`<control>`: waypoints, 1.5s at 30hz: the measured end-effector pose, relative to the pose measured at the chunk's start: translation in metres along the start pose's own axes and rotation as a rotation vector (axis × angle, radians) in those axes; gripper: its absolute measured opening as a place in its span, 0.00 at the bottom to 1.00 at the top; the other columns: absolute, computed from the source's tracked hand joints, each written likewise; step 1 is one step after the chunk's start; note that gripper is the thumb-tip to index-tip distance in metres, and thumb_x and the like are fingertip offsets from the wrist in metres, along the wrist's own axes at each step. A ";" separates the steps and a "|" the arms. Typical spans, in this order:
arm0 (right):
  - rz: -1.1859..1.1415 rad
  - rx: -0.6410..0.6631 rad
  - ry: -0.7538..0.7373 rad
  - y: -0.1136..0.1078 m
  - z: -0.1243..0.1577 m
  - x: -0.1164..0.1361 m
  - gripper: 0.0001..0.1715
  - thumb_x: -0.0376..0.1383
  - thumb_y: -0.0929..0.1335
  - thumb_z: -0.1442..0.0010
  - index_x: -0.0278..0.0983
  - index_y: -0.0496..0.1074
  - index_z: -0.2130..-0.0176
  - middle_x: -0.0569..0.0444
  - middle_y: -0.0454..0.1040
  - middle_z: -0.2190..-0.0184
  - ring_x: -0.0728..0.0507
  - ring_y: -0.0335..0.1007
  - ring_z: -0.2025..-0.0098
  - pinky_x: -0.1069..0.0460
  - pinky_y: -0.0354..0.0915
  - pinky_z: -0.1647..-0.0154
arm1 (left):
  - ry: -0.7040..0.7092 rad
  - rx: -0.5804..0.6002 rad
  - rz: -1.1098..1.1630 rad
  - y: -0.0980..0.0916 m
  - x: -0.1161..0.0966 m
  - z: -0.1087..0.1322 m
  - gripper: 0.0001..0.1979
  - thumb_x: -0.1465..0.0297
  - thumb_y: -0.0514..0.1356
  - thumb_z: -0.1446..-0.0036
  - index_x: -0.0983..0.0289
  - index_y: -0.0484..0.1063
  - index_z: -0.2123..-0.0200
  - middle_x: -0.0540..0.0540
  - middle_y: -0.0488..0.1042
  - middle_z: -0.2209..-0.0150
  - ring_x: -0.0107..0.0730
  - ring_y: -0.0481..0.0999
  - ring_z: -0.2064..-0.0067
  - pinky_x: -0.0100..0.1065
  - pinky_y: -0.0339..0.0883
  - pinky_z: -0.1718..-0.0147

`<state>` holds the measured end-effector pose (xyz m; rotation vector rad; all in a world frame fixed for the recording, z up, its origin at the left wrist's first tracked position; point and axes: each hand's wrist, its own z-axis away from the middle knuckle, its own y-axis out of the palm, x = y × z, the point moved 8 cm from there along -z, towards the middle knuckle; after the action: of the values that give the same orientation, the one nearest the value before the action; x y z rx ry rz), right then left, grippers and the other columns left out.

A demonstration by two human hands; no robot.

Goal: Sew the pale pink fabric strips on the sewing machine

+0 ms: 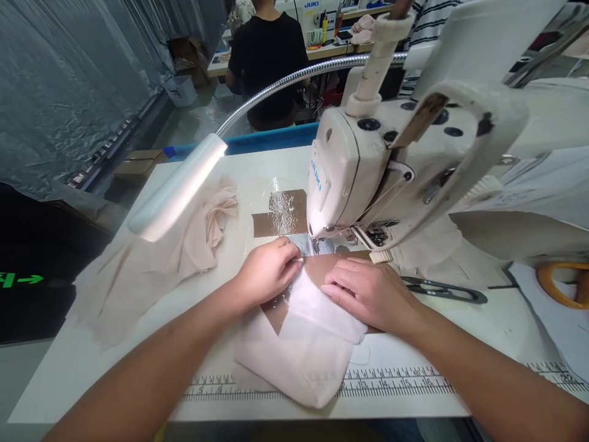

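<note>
Just in front of the presser foot of a white sewing machine (338, 166), my left hand (271, 267) pinches the edge of a pale piece of fabric (317, 362). My right hand (370, 288) lies palm down on the same fabric, right of the needle area, fingers slightly bent and thumb a little apart. The fabric hangs in a folded pouch toward the table's front edge. Brown patches (278, 316) on the table show beneath it, partly under clear tape. The needle tip is hard to make out.
A lit lamp (181, 187) on a flexible neck reaches over the left side. Crumpled beige fabric (184, 252) lies there. Black thread snips (444, 290) and orange-handled scissors (564, 282) lie right. A printed ruler (396, 383) runs along the front. A person (269, 61) sits beyond.
</note>
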<state>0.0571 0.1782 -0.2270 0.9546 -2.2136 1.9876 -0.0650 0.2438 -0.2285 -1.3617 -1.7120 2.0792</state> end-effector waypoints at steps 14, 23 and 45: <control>-0.629 0.165 0.289 0.013 -0.008 -0.005 0.10 0.40 0.66 0.43 0.37 0.72 0.64 0.60 0.68 0.77 0.51 0.59 0.77 0.55 0.56 0.77 | -0.161 0.130 1.222 0.021 0.004 0.004 0.17 0.63 0.66 0.47 0.65 0.64 0.61 0.47 0.66 0.74 0.21 0.66 0.76 0.25 0.60 0.76; -0.563 0.113 0.327 0.008 -0.007 -0.005 0.10 0.36 0.65 0.44 0.37 0.66 0.77 0.60 0.65 0.80 0.51 0.57 0.77 0.55 0.53 0.77 | -0.192 0.107 1.290 0.024 0.011 0.004 0.19 0.68 0.68 0.50 0.65 0.67 0.56 0.49 0.69 0.69 0.21 0.70 0.72 0.27 0.67 0.70; -0.446 0.161 0.327 0.008 -0.004 -0.002 0.11 0.38 0.66 0.44 0.37 0.66 0.76 0.60 0.66 0.79 0.51 0.56 0.77 0.55 0.53 0.76 | -0.279 0.161 1.153 0.024 0.027 0.008 0.14 0.64 0.66 0.47 0.66 0.65 0.69 0.52 0.74 0.75 0.23 0.74 0.73 0.25 0.68 0.70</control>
<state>0.0539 0.1831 -0.2339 0.9507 -1.5345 1.9546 -0.0760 0.2455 -0.2633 -2.4350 -0.7471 2.9311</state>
